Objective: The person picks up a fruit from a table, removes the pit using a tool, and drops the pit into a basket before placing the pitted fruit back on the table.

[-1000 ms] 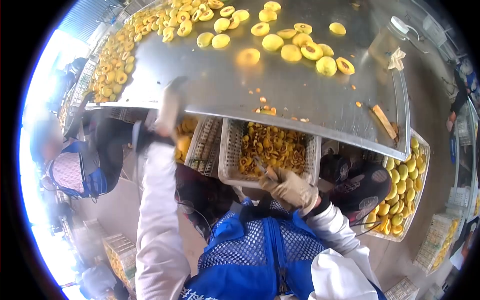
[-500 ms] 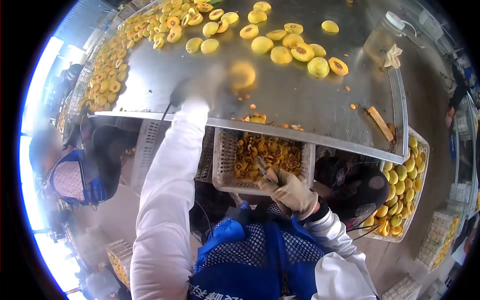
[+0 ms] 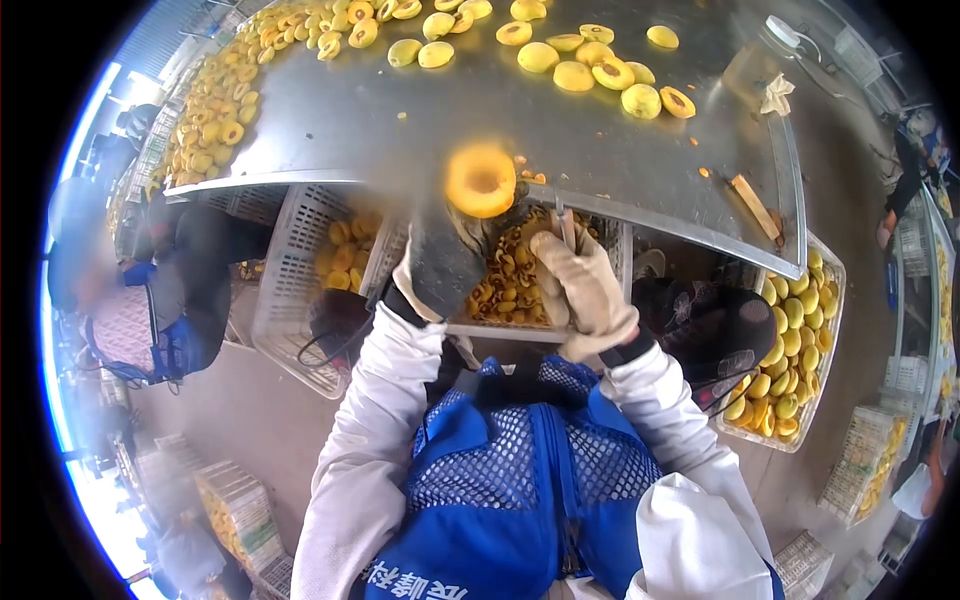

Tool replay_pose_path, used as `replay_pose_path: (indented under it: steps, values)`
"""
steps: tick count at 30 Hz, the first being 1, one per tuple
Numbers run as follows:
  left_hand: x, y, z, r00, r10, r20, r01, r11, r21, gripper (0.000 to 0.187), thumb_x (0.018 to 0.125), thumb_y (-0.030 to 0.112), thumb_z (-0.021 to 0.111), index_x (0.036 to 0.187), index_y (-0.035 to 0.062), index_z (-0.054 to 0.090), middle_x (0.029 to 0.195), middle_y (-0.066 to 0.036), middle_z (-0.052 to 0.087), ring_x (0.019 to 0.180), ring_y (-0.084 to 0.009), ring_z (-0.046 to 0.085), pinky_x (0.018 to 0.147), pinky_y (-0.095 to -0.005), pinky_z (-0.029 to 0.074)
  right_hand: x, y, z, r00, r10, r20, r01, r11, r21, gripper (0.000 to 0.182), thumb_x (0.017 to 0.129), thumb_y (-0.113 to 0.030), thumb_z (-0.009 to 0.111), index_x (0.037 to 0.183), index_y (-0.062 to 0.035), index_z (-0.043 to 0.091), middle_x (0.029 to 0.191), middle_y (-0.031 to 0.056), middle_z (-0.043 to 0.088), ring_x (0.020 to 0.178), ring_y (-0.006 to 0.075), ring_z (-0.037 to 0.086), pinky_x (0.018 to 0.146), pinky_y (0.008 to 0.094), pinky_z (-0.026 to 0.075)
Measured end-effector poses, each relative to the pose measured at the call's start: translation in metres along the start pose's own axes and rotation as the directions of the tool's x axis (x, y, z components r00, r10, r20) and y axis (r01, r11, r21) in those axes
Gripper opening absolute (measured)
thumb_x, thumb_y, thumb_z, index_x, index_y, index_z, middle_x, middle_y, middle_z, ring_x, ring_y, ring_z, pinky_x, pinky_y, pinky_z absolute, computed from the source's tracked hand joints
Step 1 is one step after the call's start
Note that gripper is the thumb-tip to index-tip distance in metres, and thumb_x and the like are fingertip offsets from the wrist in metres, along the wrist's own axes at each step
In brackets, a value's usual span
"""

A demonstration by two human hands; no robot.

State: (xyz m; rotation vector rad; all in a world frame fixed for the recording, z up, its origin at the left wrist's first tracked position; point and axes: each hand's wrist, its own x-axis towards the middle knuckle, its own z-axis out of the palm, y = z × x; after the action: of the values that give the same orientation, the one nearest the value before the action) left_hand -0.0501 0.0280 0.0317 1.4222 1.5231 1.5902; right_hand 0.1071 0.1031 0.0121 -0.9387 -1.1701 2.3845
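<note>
My left hand [image 3: 447, 262], in a dark-palmed glove, holds a halved yellow fruit [image 3: 480, 180] at the table's front edge, its cut face with a brown hollow turned up. Just to the right, my right hand [image 3: 583, 285], in a beige glove, is closed around the handle of a small metal tool [image 3: 562, 222] that points up toward the table. Below both hands stands a crate [image 3: 622, 270] with fruit scraps [image 3: 512, 280] in it. Halved fruits [image 3: 573, 76] lie scattered across the metal table [image 3: 400, 125].
A heap of fruit halves [image 3: 205, 135] covers the table's left side. A jug [image 3: 765, 60] and a wooden stick [image 3: 755, 207] are at the right. A full fruit crate [image 3: 790, 350] stands right of my leg. Another person [image 3: 150, 310] sits at the left.
My left hand has come back from over the table toward my body, with a fruit half now clearly in it. My right hand has risen with the tool, and the two hands are close together.
</note>
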Motion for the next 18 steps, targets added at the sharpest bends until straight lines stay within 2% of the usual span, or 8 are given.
replay_pose_path:
  steps: [2, 3, 4, 7, 9, 16, 17, 18]
  values:
    - [-0.018, -0.004, 0.011, 0.993, -0.041, -0.107, 0.041, 0.999, 0.001, 0.042, 0.094, 0.0, 0.062, 0.131, -0.0044, 0.044, 0.121, -0.015, 0.062, 0.112, -0.0218, 0.061, 0.099, -0.0352, 0.049, 0.01, 0.007, 0.005, 0.998, -0.062, -0.016, 0.061, 0.996, -0.062, 0.023, 0.096, -0.024, 0.063, 0.102, -0.004, 0.053, 0.061, -0.0015, 0.05, 0.038, 0.009, 0.043, 0.034, 0.0249, 0.032]
    - [-0.034, -0.033, 0.016, 0.976, -0.167, -0.139, 0.123, 0.952, -0.279, 0.045, 0.09, -0.007, 0.063, 0.131, -0.004, 0.045, 0.117, -0.013, 0.063, 0.108, -0.0198, 0.063, 0.096, -0.0326, 0.051, 0.013, 0.01, 0.006, 0.992, -0.123, -0.024, 0.119, 0.986, -0.12, 0.024, 0.096, -0.024, 0.062, 0.104, -0.0029, 0.053, 0.062, -0.0008, 0.05, 0.038, 0.0096, 0.044, 0.033, 0.0249, 0.032]
    - [-0.043, -0.024, 0.02, 0.995, -0.05, -0.089, 0.045, 0.997, -0.055, 0.046, 0.091, -0.006, 0.062, 0.133, -0.0022, 0.043, 0.12, -0.014, 0.062, 0.108, -0.0193, 0.062, 0.095, -0.0326, 0.051, 0.01, 0.003, 0.009, 0.996, -0.072, -0.044, 0.067, 0.99, -0.121, 0.023, 0.096, -0.021, 0.061, 0.104, -0.0017, 0.052, 0.063, 0.0001, 0.052, 0.038, 0.01, 0.045, 0.033, 0.0252, 0.034]
    - [-0.059, -0.036, 0.021, 0.986, -0.113, -0.127, 0.094, 0.985, -0.145, 0.051, 0.089, -0.001, 0.068, 0.134, -0.0029, 0.043, 0.122, -0.015, 0.061, 0.109, -0.0217, 0.062, 0.096, -0.0338, 0.051, 0.021, 0.01, -0.001, 0.988, -0.156, -0.001, 0.155, 0.978, -0.141, 0.01, 0.096, -0.016, 0.059, 0.098, -0.0065, 0.055, 0.058, -0.0006, 0.048, 0.037, 0.0103, 0.043, 0.034, 0.0248, 0.033]
    - [-0.067, -0.024, 0.013, 0.998, -0.03, 0.061, 0.001, 0.9, 0.435, 0.058, 0.085, 0.003, 0.076, 0.132, -0.0035, 0.043, 0.122, -0.016, 0.06, 0.11, -0.0239, 0.062, 0.095, -0.0341, 0.051, 0.019, 0.003, 0.001, 0.987, -0.158, 0.01, 0.155, 0.958, -0.242, 0.011, 0.097, -0.016, 0.058, 0.099, -0.006, 0.055, 0.057, -0.0009, 0.048, 0.037, 0.01, 0.043, 0.034, 0.0248, 0.032]
    - [-0.068, -0.023, 0.012, 0.975, -0.043, -0.218, 0.05, 0.998, 0.026, 0.047, 0.081, 0.005, 0.08, 0.12, -0.0017, 0.056, 0.114, -0.015, 0.065, 0.106, -0.0245, 0.064, 0.095, -0.035, 0.051, -0.018, -0.015, 0.019, 0.993, -0.115, -0.015, 0.098, 0.898, -0.428, 0.021, 0.095, -0.025, 0.062, 0.1, -0.0048, 0.055, 0.058, 0.0006, 0.049, 0.037, 0.0091, 0.042, 0.035, 0.0252, 0.032]
    - [-0.07, -0.029, 0.003, 0.987, 0.095, -0.13, -0.042, 0.931, 0.362, 0.047, 0.081, 0.0, 0.076, 0.123, -0.0012, 0.056, 0.115, -0.015, 0.065, 0.107, -0.0257, 0.065, 0.094, -0.0352, 0.051, -0.015, -0.005, 0.014, 0.991, -0.122, 0.057, 0.132, 0.792, -0.596, 0.024, 0.095, -0.027, 0.062, 0.1, -0.0042, 0.055, 0.061, 0.0021, 0.051, 0.039, 0.0101, 0.045, 0.035, 0.0256, 0.034]
    - [-0.071, -0.031, 0.003, 0.988, 0.088, -0.13, -0.035, 0.932, 0.36, 0.047, 0.081, 0.0, 0.076, 0.123, -0.0012, 0.056, 0.115, -0.015, 0.065, 0.107, -0.0257, 0.065, 0.094, -0.0352, 0.051, -0.015, 0.003, 0.011, 0.985, -0.116, 0.127, 0.172, 0.655, -0.736, 0.027, 0.095, -0.028, 0.062, 0.101, -0.0035, 0.054, 0.065, 0.0037, 0.053, 0.04, 0.0111, 0.047, 0.035, 0.0261, 0.035]
